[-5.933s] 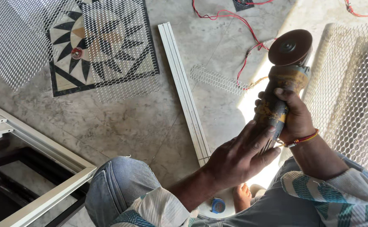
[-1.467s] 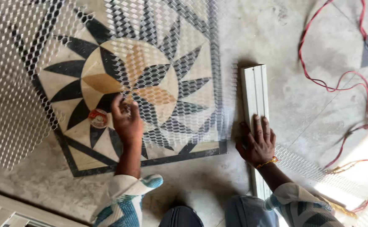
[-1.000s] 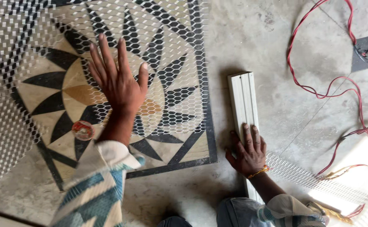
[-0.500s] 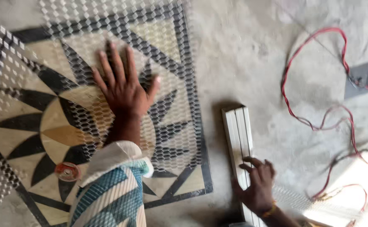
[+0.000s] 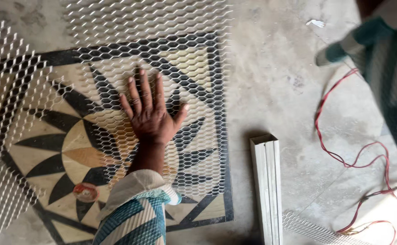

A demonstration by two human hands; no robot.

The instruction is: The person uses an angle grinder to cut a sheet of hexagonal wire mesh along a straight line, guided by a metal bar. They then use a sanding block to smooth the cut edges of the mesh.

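Since half a second ago, view shifts forward and left: right hand, then resting on the end of the white channel, is gone from the frame; only a striped teal-and-white sleeve (image 5: 384, 50) shows at upper right, so whether that hand is open or closed cannot be told. Left hand (image 5: 151, 115) holds the same pose as before, now lower in the picture.

Grey concrete floor (image 5: 275, 81) carries everything. Inlaid square floor panel with black-and-tan star pattern (image 5: 39, 149) lies flat under the sheet of white expanded metal mesh with hexagonal openings (image 5: 148, 22), which covers the panel and runs past it at top and left. Left hand lies flat on the mesh over the star's middle, palm down, fingers spread, gripping nothing, only pressing the sheet down. Judging from that, the mesh is being pinned flat against the floor and has not slid between frames.

White ribbed aluminium channel section (image 5: 267, 186) lies on bare floor just right of the panel, apart from the mesh edge, untouched now. Thin red electrical wire (image 5: 339, 159) loops over the floor well right of the channel. Narrow offcut strip of the same mesh (image 5: 312, 229) lies at the bottom, beside the channel's lower end. Small round reddish disc (image 5: 86, 192) sits on the panel near the left sleeve, under or on the mesh, cannot tell which.

Containers: none in view; nothing holds anything.
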